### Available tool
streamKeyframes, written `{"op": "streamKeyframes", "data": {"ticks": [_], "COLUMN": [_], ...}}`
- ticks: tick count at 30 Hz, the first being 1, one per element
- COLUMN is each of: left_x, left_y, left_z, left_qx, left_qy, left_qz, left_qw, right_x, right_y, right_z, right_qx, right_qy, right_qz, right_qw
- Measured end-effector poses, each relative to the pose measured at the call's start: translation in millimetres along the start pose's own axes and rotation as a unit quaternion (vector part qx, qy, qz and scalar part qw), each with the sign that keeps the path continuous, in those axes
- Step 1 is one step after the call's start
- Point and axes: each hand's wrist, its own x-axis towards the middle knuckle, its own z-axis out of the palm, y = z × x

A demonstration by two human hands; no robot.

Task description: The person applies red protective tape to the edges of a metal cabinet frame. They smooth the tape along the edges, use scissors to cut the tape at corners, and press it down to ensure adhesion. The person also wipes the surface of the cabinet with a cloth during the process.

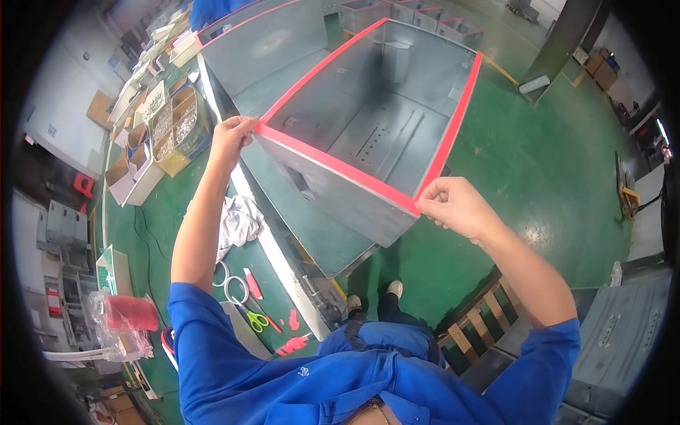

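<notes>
A large grey metal box (329, 188) stands open side up on the work table in front of me, its rim edged with red tape (340, 168). At the box's near left corner, my left hand (232, 139) is closed, with thumb and fingers pinching the tape. My right hand (457, 205) is closed too, pinching the tape at the near right corner. Between both hands the near strip runs straight along the rim. Slots and small holes show in the box's floor, and a dark rectangular cutout (297, 180) is in its near wall.
Left of the box lie a white cloth (239, 223), white tape rings (236, 290), a red-handled cutter (253, 283), green scissors (257, 321) and red tape scraps (292, 346). Bins of small metal parts (185, 127) stand beyond. Another taped box (265, 44) is behind; a wooden pallet (482, 327) sits at right.
</notes>
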Motion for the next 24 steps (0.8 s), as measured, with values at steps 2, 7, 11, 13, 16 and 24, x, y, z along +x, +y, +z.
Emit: {"op": "streamKeyframes", "data": {"ticks": [2, 7, 11, 13, 16, 24], "left_x": [-0.4, -6.7, -6.7, -9.1, -6.6, -7.5], "left_y": [0.2, 8.7, 7.7, 10.2, 6.5, 6.6], "left_z": [0.0, 3.4, 3.3, 5.8, 3.8, 4.3], "left_qx": [0.003, 0.015, 0.002, 0.004, -0.005, -0.016], "left_qy": [0.0, 0.002, 0.005, 0.007, 0.007, 0.003], "left_qz": [-0.004, -0.015, -0.018, -0.016, -0.016, -0.012], "left_qw": [1.0, 1.0, 1.0, 1.0, 1.0, 1.0], "right_x": [0.9, 3.6, 4.7, 5.7, 5.8, 5.0], "right_y": [0.4, 2.2, 3.3, 4.2, 3.6, 2.3], "right_z": [-0.3, -0.6, -0.6, -1.0, -0.7, -1.0], "right_qx": [-0.002, 0.007, 0.01, 0.004, -0.003, -0.014], "right_qy": [0.0, 0.005, 0.008, 0.009, 0.014, 0.022], "right_qz": [-0.003, -0.021, -0.021, -0.014, -0.024, -0.028], "right_qw": [1.0, 1.0, 1.0, 1.0, 1.0, 0.999]}}
